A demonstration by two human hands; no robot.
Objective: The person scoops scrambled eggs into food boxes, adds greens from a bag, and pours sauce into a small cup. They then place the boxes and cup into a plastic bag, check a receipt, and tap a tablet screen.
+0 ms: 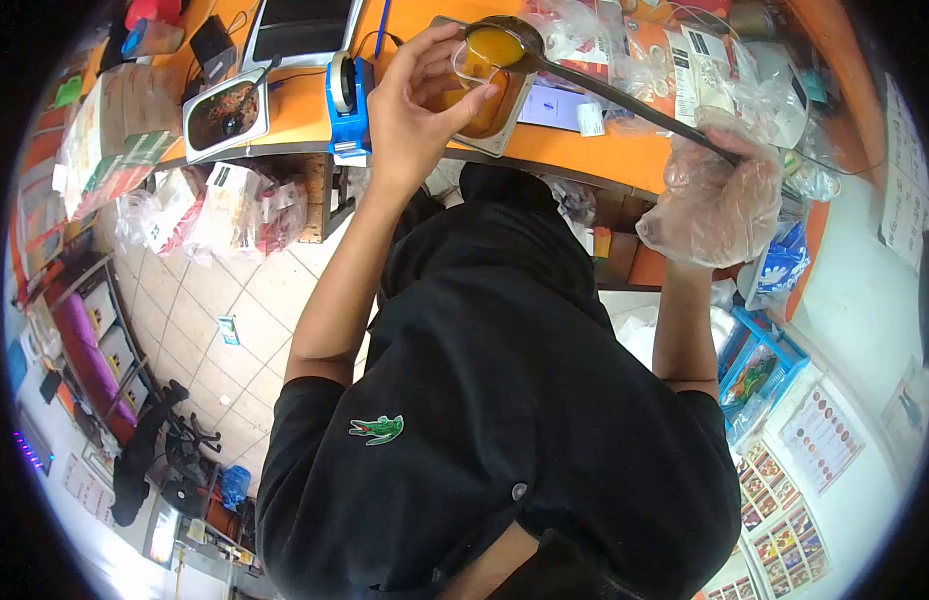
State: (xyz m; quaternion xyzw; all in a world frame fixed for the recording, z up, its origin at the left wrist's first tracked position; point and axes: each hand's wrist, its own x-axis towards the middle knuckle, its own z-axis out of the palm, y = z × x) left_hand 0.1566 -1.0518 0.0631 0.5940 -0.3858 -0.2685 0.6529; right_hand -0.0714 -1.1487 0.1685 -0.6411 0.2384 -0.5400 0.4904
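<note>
A small clear cup (470,64) is in my left hand (421,103), held between thumb and fingers. My right hand (720,188), in a clear plastic glove, grips the handle of a black ladle (625,98). The ladle's bowl holds orange-yellow liquid (494,47) and is tilted at the cup's rim. Below both is a metal container (505,125) with more orange liquid, partly hidden by my left hand.
On the orange table (635,160) are a blue tape dispenser (350,105), a metal tray of dark reddish food (225,115), a tablet (303,30), a phone (555,106) and plastic-wrapped packages (675,60). A blue crate (765,365) is at the right.
</note>
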